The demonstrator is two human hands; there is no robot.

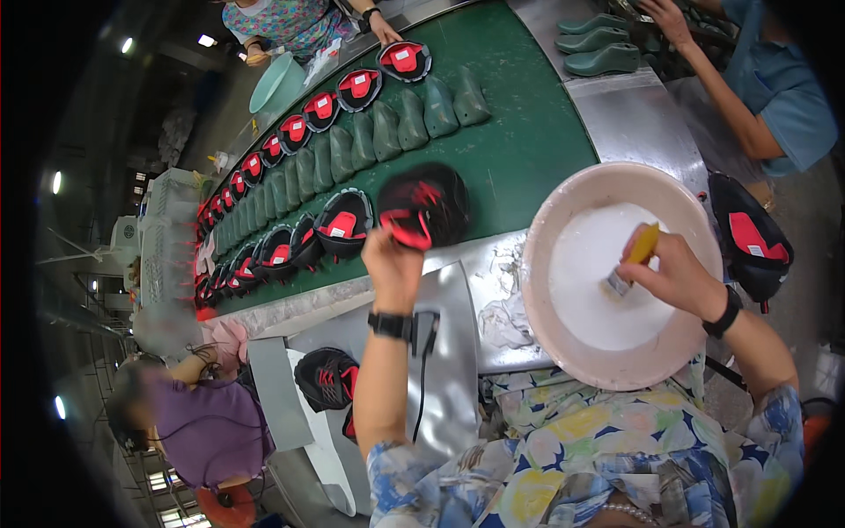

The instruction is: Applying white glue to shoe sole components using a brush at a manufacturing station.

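My left hand (393, 264) grips a black shoe upper (437, 204) with red lining by its edge, raised over the near side of the green belt. The upper is slightly smeared by motion. In my right hand (676, 275) is a brush with a yellow handle (644, 244). Its pale bristles (615, 283) point down at the white liquid (591, 305) in a large pale pink basin (546, 233); whether the tips are in the liquid I cannot tell. The basin stands in front of me, to the right of the shoe upper.
Rows of black-and-red uppers (344, 226) and green shoe lasts (387, 128) line the belt (519, 106). A crumpled white cloth (506, 323) lies left of the basin. Another upper (750, 238) is at its right. Co-workers (290, 26) stand across the belt, at far right and lower left.
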